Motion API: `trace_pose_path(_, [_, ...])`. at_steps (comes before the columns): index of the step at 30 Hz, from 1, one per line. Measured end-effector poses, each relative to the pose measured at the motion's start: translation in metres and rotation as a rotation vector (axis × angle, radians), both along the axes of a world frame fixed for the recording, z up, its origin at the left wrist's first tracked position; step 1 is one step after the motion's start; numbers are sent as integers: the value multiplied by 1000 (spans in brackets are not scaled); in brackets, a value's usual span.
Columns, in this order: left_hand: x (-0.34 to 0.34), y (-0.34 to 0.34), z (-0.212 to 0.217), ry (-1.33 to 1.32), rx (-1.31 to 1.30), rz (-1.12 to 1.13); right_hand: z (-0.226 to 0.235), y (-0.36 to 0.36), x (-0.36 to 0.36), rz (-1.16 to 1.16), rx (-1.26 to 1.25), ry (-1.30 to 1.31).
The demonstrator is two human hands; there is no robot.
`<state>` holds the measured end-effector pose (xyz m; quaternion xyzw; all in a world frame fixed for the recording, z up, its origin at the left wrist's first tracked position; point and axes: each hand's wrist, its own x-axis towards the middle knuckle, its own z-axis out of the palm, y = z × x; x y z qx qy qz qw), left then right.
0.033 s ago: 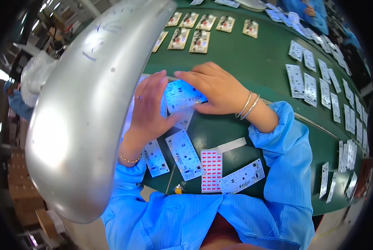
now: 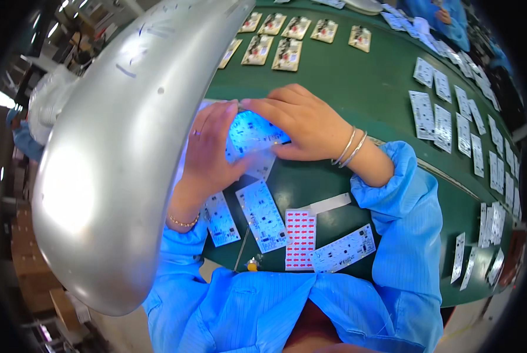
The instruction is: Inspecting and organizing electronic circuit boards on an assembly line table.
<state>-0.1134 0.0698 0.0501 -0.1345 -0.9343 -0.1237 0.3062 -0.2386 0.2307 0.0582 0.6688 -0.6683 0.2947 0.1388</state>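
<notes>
Under blue light, a white circuit board (image 2: 253, 130) is tilted between my two hands. My right hand (image 2: 302, 125) grips its right side, fingers on the upper edge and thumb below. Along the left edge lie the straight fingers of my left hand (image 2: 211, 144); its thumb is blurred near the lower edge. The two hands' fingertips nearly meet at the top. Beneath my left hand, part of another pale board (image 2: 262, 167) shows. Closer to my body lie two boards (image 2: 262, 215) (image 2: 221, 220), a sheet of red arrow stickers (image 2: 300, 241) and a slanted board (image 2: 343, 249).
A large silver lamp hood (image 2: 116, 159) fills the left side, close to my left arm. A pale strip (image 2: 329, 203) touches the sticker sheet. Several boards in tan frames (image 2: 287, 54) lie at the far side; rows of white boards (image 2: 443, 126) spread right. Another person (image 2: 443, 20) is at the far right.
My left hand's fingertips have shifted slightly right, closer to my right fingertips, and cover a little more of the board. The whole view has shifted slightly.
</notes>
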Motion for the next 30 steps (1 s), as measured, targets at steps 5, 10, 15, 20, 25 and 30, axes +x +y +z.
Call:
trace_pose_path(5, [6,-9,3,34,82,14,4,-17,3,98,-108,30])
trace_pose_path(10, [9,-11,2,50,249,-91,10,-5,4,53,-173,46])
trace_pose_path(15, [0,-18,-8,249,406,-388,-3,-5,-6,-68,-302,41])
trace_pose_path(20, [2,-19,-2,124,257,-305,-10,-7,-5,-62,-319,-13])
trace_pose_path(25, [5,-25,-3,96,287,-338,-13,-9,-3,-55,-314,-61])
trace_pose_path(30, [1,-18,3,88,226,-344,-16,-6,-7,-75,-274,-84])
